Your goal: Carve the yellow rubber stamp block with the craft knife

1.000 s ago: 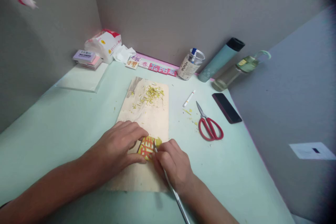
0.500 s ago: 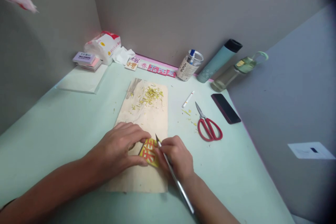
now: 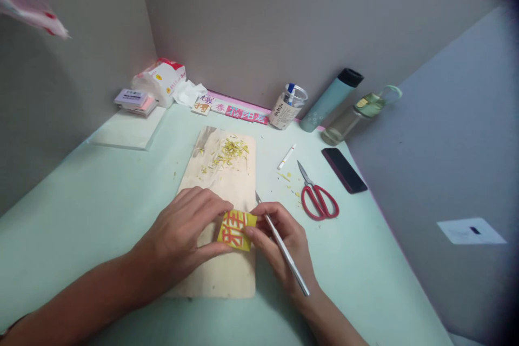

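Yellow surrounds the red character on the small block [image 3: 234,231], but from my remote feed fingertips cover parts of its side edges, and its underside is hidden. Above the near half of the wooden board [image 3: 233,275], my left hand [image 3: 188,224] pinches it, thumb and fingers curved; my right hand [image 3: 286,238], mostly closed, grips its other side plus the silver knife [image 3: 287,255], blade pointing away and leftward, handle slanting back rightward.

Soft light leaves the worktop [image 3: 101,211] pale, dimming toward its near side. Print on the jar [image 3: 284,112] looks smeared, and beyond the worktop's right edge the view fades into blurred black.
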A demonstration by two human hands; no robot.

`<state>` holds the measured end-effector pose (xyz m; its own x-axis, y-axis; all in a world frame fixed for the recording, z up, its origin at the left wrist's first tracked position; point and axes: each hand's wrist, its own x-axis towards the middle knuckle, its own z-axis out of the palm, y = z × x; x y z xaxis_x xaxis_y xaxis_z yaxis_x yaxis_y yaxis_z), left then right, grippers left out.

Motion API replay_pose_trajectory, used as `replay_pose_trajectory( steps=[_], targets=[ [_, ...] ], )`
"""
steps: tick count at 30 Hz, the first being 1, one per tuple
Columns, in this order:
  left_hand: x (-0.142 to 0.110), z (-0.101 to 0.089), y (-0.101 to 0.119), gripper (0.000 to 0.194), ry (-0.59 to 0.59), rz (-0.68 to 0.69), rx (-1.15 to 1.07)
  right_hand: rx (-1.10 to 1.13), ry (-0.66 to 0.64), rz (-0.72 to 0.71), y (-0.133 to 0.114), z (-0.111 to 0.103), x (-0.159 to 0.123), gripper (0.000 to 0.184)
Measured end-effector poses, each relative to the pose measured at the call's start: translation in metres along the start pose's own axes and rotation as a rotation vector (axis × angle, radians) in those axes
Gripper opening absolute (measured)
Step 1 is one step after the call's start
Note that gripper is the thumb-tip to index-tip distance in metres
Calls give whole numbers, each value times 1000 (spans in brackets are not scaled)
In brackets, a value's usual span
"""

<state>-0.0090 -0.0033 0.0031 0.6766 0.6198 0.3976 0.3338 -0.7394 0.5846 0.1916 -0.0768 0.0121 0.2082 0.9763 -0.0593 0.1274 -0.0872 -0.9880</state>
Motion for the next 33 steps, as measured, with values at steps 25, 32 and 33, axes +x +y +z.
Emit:
replay_pose_trajectory(
  steps=[25,32,33],
  targets=[
    [-3,-10,26,7,16,-144,-342,-212,-115,-372,-14,9,-33,9],
    [-2,-10,19,11,-43,-157,-356,-207,-142,-361,-12,9,-33,10],
    [-2,-10,19,11,-42,-144,-339,-205,-140,-356,-12,9,-32,10]
  ],
)
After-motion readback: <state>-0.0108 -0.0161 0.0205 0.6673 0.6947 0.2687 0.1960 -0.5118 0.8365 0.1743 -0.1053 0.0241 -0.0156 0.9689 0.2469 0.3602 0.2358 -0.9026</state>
